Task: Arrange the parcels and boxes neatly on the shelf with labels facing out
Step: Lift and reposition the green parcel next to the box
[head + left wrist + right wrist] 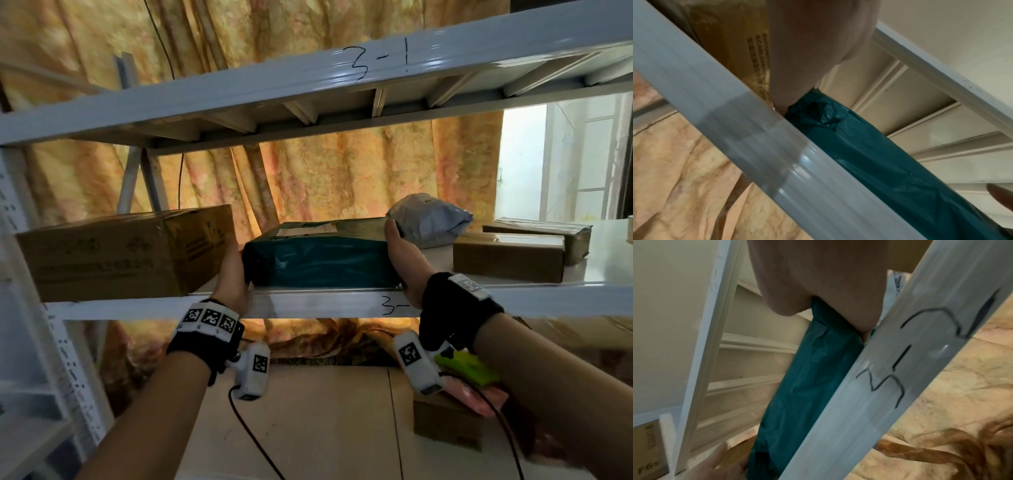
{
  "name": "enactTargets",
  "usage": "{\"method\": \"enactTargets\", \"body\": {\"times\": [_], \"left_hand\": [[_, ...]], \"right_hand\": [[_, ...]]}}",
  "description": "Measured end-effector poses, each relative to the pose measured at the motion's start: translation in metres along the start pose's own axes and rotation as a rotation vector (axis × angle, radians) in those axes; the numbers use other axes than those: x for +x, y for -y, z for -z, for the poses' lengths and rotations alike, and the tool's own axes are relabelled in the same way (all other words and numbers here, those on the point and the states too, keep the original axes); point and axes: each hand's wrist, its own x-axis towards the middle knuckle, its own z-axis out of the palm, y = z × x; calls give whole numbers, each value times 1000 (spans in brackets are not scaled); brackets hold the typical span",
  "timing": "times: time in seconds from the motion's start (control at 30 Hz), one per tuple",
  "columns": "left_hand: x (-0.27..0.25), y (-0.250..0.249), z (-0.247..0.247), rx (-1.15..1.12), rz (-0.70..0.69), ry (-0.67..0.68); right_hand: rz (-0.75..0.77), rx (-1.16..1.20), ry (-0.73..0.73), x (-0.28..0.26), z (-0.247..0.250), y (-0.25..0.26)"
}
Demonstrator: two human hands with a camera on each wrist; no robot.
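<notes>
Placement of a teal parcel [318, 253] on the middle shelf [329, 303] is judged to be the step in hand. The parcel is held at both ends: the left hand [231, 274] is pressed against its left end, the right hand [402, 260] against its right end, with the right thumb laid along the top edge. How the remaining fingers lie cannot be told, as they are hidden behind the parcel.

The parcel is seen lying flat at the near edge of the shelf, between a large cardboard box [123, 253] on the left and a grey bag [430, 219] and two small cartons [508, 257] on the right. It is wrapped in creased, glossy plastic; a pale label [305, 231] appears to lie on its top face, though the view is blurred.

The next move is judged to call for tipping or turning the parcel so that the label faces outward.
</notes>
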Motion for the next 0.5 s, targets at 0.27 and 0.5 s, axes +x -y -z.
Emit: {"method": "enactTargets", "body": {"times": [0.27,0.5], "left_hand": [[-36,-12,38,34,-37,-31],[-87,14,-24,56,-91,54]], "right_hand": [[-96,-36,65,16,-29,-2],[-25,71,-97,-8,6,18]]}}
